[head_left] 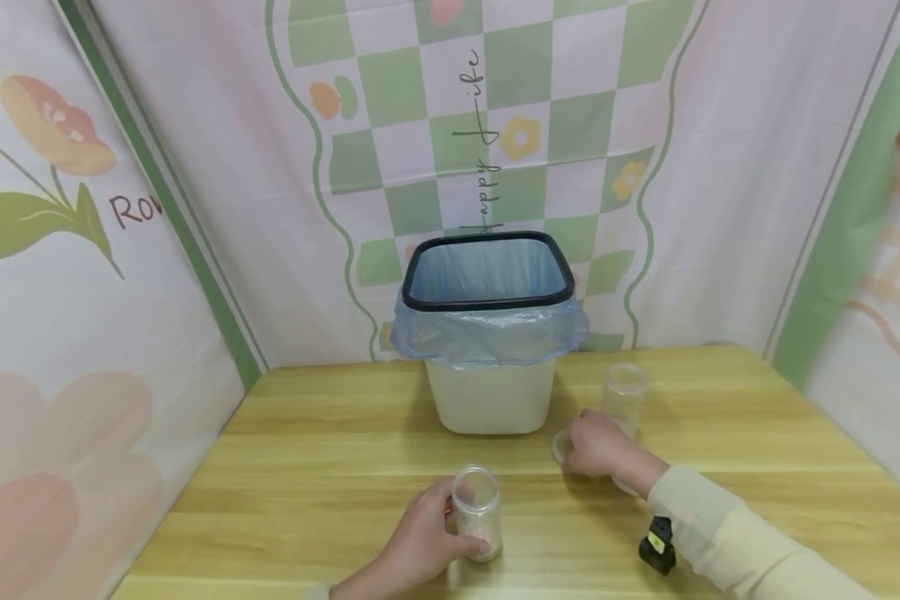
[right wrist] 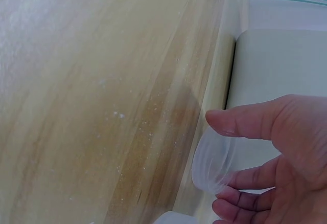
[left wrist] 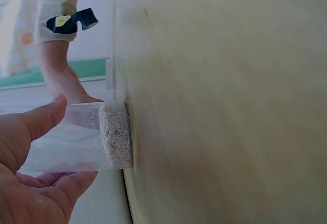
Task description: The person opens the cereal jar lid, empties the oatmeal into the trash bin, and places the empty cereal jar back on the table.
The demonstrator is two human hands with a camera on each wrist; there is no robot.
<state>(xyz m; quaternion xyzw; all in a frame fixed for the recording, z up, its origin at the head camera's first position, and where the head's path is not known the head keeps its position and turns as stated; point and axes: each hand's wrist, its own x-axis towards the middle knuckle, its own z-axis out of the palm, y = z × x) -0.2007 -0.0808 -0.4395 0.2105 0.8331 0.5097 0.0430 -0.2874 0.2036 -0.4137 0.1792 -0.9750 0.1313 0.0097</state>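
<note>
My left hand (head_left: 420, 542) grips a clear cylindrical jar (head_left: 478, 512) that stands upright without a lid. Whitish flaky bits (left wrist: 115, 134) fill its bottom part, seen sideways in the left wrist view. Further back and to the right, my right hand (head_left: 603, 450) pinches a round translucent lid (right wrist: 210, 160) between thumb and fingers, tilted on edge close over the table. A second clear jar (head_left: 624, 392) stands just behind the right hand, its lower part hidden by that hand. Part of another translucent piece (right wrist: 174, 218) shows at the bottom edge of the right wrist view.
A white bin (head_left: 491, 402) with a black rim and a blue plastic liner (head_left: 487, 337) stands at the back middle of the wooden table (head_left: 330, 433). Small white crumbs (right wrist: 118, 115) are scattered on the tabletop. Patterned curtains (head_left: 217, 167) enclose the back and sides.
</note>
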